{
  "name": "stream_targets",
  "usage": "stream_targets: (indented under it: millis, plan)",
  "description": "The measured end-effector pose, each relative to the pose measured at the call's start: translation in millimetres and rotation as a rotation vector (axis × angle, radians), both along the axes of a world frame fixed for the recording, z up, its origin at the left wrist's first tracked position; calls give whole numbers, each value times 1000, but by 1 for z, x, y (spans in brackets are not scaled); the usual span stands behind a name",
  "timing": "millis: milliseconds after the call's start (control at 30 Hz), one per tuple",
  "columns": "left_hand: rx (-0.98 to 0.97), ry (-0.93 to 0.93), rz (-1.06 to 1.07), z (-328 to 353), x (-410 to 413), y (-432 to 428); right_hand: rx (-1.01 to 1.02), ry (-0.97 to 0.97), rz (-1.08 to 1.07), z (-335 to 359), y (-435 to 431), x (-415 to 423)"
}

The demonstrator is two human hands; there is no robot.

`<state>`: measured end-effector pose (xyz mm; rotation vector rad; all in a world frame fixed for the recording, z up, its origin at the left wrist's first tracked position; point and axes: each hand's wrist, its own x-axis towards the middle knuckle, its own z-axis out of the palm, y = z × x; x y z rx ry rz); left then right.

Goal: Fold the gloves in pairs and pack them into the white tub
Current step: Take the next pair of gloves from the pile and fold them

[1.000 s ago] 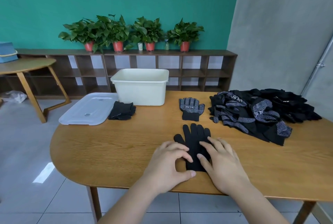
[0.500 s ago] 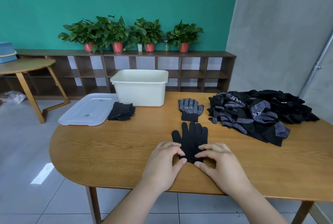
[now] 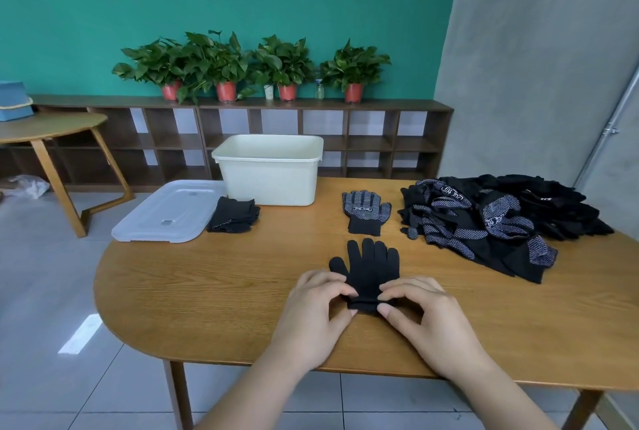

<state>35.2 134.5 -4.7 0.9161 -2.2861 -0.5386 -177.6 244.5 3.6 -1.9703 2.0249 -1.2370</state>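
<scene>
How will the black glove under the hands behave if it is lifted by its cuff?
Probably floppy: the black glove lies flat as thin knit, and its cuff buckles where the left hand and right hand pinch it. Likely very light, too. Pushed across the wooden table, it would likely bunch rather than slide.

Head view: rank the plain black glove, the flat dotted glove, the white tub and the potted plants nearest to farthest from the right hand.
1. Plain black glove: pinched at its cuff by the right hand.
2. Dotted glove: just beyond its fingertips.
3. White tub: far side of the table, leftward.
4. Potted plants: on the shelf at the wall.
</scene>
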Motion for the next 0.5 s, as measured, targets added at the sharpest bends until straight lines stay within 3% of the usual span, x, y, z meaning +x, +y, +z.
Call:
stream_targets:
  millis: [100,233,500]
  plan:
    - [28,51,-12,-1,-1,-3,80,54,-3,-1,0,0]
    - [112,144,-22,0,0,-4,26,73,-39,-3,-1,1]
    - [182,110,8,7,2,4,-32,-452,-83,7,6,-2]
